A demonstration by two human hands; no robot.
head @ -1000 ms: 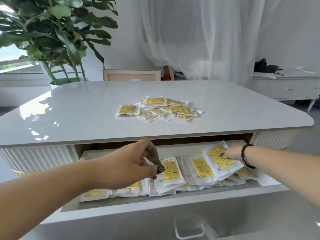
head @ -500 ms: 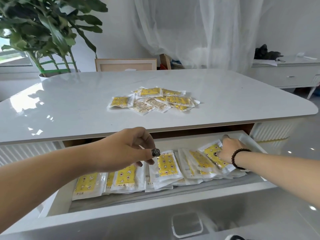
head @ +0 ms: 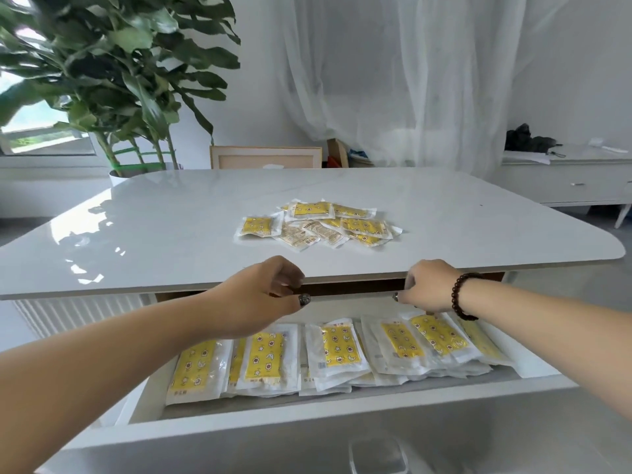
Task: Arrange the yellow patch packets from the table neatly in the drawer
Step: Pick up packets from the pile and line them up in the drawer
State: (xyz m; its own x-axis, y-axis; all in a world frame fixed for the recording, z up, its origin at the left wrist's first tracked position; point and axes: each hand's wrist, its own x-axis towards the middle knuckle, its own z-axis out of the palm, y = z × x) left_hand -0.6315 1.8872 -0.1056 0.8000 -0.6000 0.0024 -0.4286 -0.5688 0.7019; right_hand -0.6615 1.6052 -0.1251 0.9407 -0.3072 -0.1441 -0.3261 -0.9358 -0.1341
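Far left, behind the bench (head: 171, 234): a potted plant (head: 113, 70) with broad green leaves stands in front of a window.

Left hand (head: 263, 295): raised above the open drawer (head: 307, 429), level with the front edge of the bench top. The fingers are curled loosely inward and the thumb, with a dark-painted nail, points right. No packet is visible in this hand; it holds nothing.

Drawer, left portion: the yellow patch packets in the drawer (head: 335, 350) lie in an overlapping row that runs from the left wall to the right wall. Each packet is a clear pouch with a yellow printed panel, face up. The left forearm crosses above the leftmost packets.

Bench top, centre: the yellow patch packets on the bench (head: 318, 222) form a loose, overlapping heap. Most lie yellow side up; a few near the front show a pale printed reverse. The heap is well apart from both hands. Behind the bench, a pale wooden frame (head: 265, 157) stands upright.

Right hand (head: 427, 289): positioned at the back of the drawer, just under the bench edge, above the right end of the packet row. The fingers are curled downward. Whether they grip anything cannot be determined, as the fingertips are hidden. A dark bead bracelet (head: 461, 295) encircles the wrist.

Far right: a white sideboard (head: 564, 183) stands against the wall, with a dark object on top. A sheer white curtain (head: 393, 80) hangs behind the bench.
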